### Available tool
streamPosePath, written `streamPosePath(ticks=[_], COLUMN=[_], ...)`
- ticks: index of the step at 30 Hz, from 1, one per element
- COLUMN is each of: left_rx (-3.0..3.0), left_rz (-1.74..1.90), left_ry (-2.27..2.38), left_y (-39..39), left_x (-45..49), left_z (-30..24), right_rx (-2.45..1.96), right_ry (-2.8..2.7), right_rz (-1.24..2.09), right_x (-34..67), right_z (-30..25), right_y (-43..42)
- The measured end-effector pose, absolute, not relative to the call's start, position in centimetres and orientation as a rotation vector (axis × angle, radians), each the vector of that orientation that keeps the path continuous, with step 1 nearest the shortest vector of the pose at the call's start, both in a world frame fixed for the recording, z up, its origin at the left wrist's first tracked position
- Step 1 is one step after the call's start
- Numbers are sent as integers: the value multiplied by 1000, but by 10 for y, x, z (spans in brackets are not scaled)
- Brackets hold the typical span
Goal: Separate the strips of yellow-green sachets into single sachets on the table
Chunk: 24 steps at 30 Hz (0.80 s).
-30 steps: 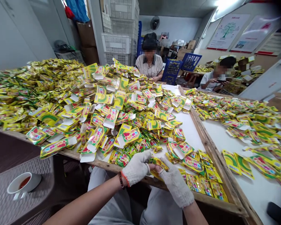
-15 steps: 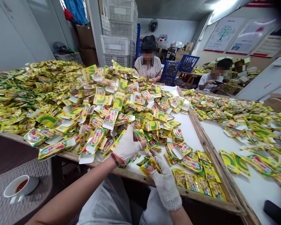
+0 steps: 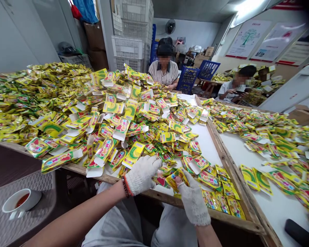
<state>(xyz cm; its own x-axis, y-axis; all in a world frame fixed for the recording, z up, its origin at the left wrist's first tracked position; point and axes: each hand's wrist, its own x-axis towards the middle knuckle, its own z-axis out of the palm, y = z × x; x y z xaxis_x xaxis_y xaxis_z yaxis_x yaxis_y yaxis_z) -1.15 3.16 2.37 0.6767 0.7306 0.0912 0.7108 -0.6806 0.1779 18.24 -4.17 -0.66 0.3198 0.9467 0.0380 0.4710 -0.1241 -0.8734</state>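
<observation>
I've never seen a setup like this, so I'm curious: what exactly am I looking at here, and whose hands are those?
There is no machine here. This picture comes from a camera worn on a person's head, looking forward and down at their own hands. The right hand appears to pinch a yellow printed packet, while the left hand rests against more packets beside it; both wear white knit gloves. Heaps of yellow-and-green packets, many with white card flaps, cover a wooden-framed white table. Across it sits another person in a striped shirt.
</observation>
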Motion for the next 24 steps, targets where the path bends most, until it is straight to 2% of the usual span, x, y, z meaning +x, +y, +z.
streamPosePath(ticks=[4, 12, 20, 24], left_rx=[2629, 2579, 2586, 2508], left_rz=[311, 375, 306, 328], left_ry=[1374, 1263, 1184, 1288], left_y=[25, 25, 16, 7], left_x=[-11, -20, -16, -8], left_z=[11, 10, 13, 2], right_rx=[-1795, -1756, -1807, -1796], right_ry=[-1191, -1252, -1929, -2048], right_rz=[662, 653, 544, 467], right_x=[185, 192, 194, 193], right_z=[-13, 2, 19, 30], right_y=[-43, -43, -35, -26])
